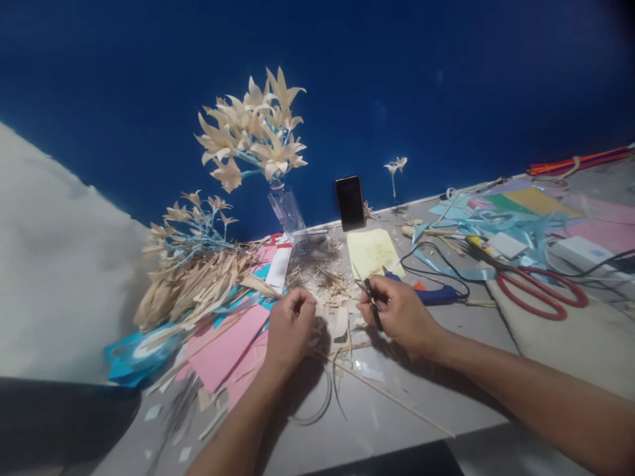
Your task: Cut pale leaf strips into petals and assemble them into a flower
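Note:
My right hand (397,314) is wrapped round small black-handled scissors (376,313), whose thin metal blades point up and to the left. Beside it, a little to the left, my left hand (292,327) is closed with fingertips pinched together; whatever they hold, if anything, is too small to make out. Dry husk scraps (337,284) litter the table between and beyond both hands. A thin wire loop (322,403) and a long slim stick (397,393) lie in front of them. Just behind my right hand is a blue-handled tool (439,295), partly covered.
Pale husk flowers (253,132) stand in a clear bottle (288,211) against the blue wall. A phone (350,203) leans there, near a yellow paper (374,252). Dried husks (193,291) and pink sheets (228,347) lie left; red-handled scissors (540,291) and blue ribbon (526,235) lie right.

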`<state>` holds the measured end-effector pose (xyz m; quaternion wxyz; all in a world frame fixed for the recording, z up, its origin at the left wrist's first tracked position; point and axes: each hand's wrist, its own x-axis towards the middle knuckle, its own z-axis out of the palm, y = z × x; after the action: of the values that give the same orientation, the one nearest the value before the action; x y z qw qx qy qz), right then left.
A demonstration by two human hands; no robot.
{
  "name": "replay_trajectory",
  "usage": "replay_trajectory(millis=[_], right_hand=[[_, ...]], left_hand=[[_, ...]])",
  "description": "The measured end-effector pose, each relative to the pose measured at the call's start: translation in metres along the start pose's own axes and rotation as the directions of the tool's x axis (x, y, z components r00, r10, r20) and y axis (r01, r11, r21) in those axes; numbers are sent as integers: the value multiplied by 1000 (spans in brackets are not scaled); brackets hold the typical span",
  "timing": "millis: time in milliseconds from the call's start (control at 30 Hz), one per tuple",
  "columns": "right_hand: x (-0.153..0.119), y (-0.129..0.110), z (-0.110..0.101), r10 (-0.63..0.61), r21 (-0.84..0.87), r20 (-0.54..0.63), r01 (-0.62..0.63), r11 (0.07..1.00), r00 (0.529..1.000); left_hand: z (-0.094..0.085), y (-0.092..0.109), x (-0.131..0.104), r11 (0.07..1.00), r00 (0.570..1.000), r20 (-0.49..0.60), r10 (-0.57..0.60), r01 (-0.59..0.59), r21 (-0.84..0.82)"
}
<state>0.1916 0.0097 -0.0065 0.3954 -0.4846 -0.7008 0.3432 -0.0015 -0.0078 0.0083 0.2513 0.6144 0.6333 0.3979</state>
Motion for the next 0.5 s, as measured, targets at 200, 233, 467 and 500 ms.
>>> replay_trajectory(millis=[200, 233, 467, 500], right_hand=[[-1, -6, 1, 4, 96, 26, -6, 995, 1000], [0, -8, 1, 17, 145, 38, -22, 989, 999], [11, -2, -6, 211, 567, 367, -398, 721, 906], [11, 0, -5, 190, 599, 450, -453, 660, 873]], left_hand=[[14, 6, -12, 965, 983, 178, 36, 12, -261], [16, 6, -13, 966, 990, 138, 32, 5, -260], [9, 1, -9, 928, 959, -116, 260, -281, -245], [9, 0, -9, 917, 945, -135, 297, -322, -237]])
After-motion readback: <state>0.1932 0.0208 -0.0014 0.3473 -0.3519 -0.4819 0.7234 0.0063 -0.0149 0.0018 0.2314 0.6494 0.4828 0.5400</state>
